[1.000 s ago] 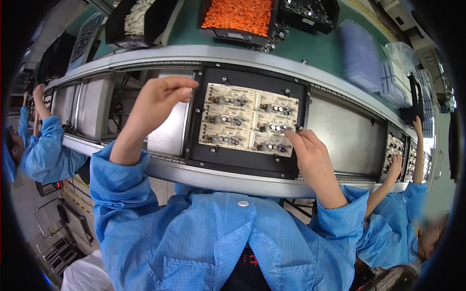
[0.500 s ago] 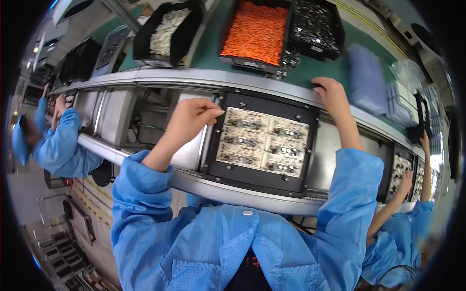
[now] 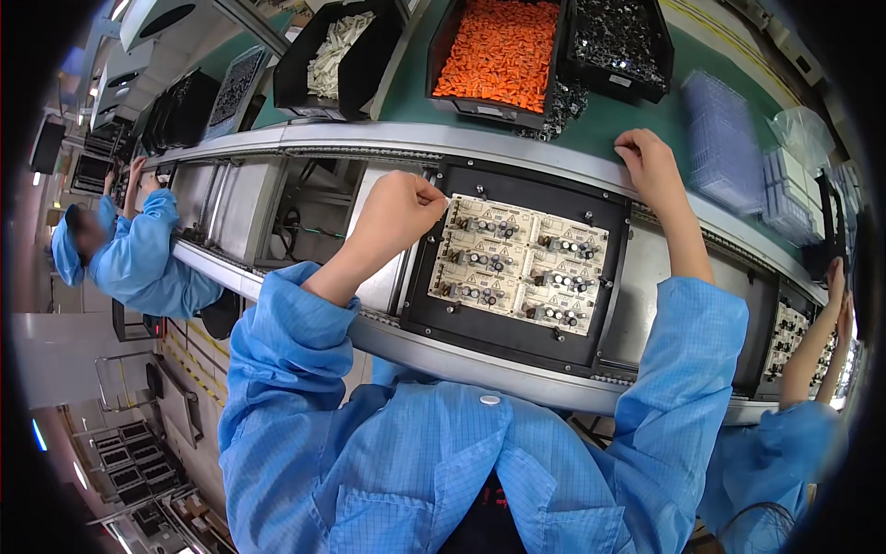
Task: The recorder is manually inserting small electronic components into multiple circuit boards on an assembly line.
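A cream circuit board panel [image 3: 529,242] with several repeated groups of small components lies in a black carrier frame [image 3: 517,337] on the conveyor. Its upper left corner is right by the fingertips of my left hand [image 3: 399,214]. Thumb and forefinger are pinched together there, and whatever they hold is too small or hidden to name. My right hand [image 3: 653,168] is over the far metal rail [image 3: 517,152], right of the carrier. Its fingers are curled in towards the thumb; what is between them, if anything, does not show.
Beyond the rail stand black bins of white parts [image 3: 337,55], orange parts [image 3: 498,55] and dark shiny parts [image 3: 616,42]. Some dark parts [image 3: 565,109] lie loose on the green bench. Clear plastic trays [image 3: 723,138] are stacked at right. Co-workers [image 3: 138,245] sit on both sides.
The whole view has shifted a little, moving the scene rightward. My left hand has turned slightly at the panel's corner, hiding the small pale bit seen at its fingertips. My right hand stays by the rail.
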The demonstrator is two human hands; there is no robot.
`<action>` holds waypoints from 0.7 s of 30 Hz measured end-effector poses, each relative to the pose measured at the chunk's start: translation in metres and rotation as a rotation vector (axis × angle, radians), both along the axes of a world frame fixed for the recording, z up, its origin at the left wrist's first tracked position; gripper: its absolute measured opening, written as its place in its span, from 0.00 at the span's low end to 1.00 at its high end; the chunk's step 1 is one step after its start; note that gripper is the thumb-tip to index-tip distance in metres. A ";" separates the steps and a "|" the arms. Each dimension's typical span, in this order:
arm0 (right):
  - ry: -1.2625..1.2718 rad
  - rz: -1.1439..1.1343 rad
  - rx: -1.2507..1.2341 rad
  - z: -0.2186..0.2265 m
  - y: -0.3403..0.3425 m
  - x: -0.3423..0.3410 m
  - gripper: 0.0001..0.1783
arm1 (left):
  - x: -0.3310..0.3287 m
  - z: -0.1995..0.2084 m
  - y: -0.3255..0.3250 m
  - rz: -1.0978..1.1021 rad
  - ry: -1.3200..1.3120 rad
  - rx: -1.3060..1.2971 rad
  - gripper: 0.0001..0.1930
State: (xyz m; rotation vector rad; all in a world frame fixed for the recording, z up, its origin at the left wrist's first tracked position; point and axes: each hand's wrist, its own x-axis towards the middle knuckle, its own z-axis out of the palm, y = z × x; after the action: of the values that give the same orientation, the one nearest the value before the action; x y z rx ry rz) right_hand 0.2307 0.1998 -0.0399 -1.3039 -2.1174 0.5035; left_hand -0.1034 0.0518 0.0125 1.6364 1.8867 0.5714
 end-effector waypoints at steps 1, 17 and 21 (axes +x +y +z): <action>0.003 -0.001 -0.003 0.001 0.000 -0.001 0.07 | 0.003 0.000 0.001 0.006 0.017 0.012 0.10; 0.048 -0.018 0.002 0.012 -0.004 -0.012 0.11 | 0.017 -0.006 0.008 0.035 0.133 0.017 0.08; 0.036 -0.029 -0.056 0.014 -0.005 -0.013 0.12 | 0.018 -0.003 0.006 0.047 0.130 0.027 0.07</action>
State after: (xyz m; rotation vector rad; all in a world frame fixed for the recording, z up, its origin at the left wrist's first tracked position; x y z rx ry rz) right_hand 0.2181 0.1944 -0.0261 -1.3444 -2.0653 0.5743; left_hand -0.0850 0.0581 0.0091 1.6871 2.0241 0.5231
